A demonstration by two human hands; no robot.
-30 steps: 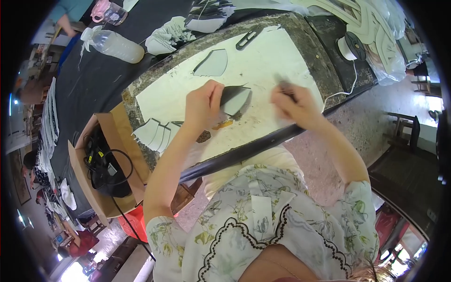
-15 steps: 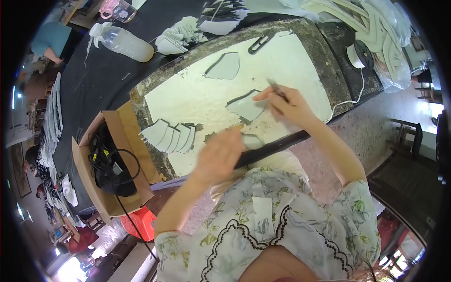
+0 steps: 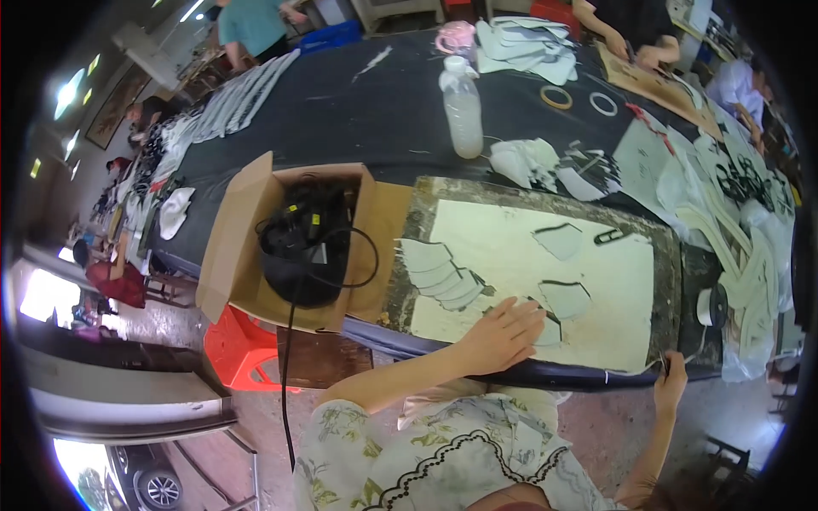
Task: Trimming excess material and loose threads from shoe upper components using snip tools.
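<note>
Left hand [image 3: 509, 333] spread flat, apparently steadying pale-grey, dark-edged, curved sheet piece [image 3: 552, 334]. Right hand [image 3: 671, 380] curled; can't tell what it grasps.

L hand [image 3: 506, 332]: palm down, fingers extd. L forearm [image 3: 409, 375]: angled fwd & R. R hand [image 3: 671, 380]: fingers curled; R forearm [image 3: 654, 447] approx. vert.

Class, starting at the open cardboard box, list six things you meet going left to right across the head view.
Open cardboard box → fan of pale pieces → left hand → black oblong tool → right hand → white spool
</note>
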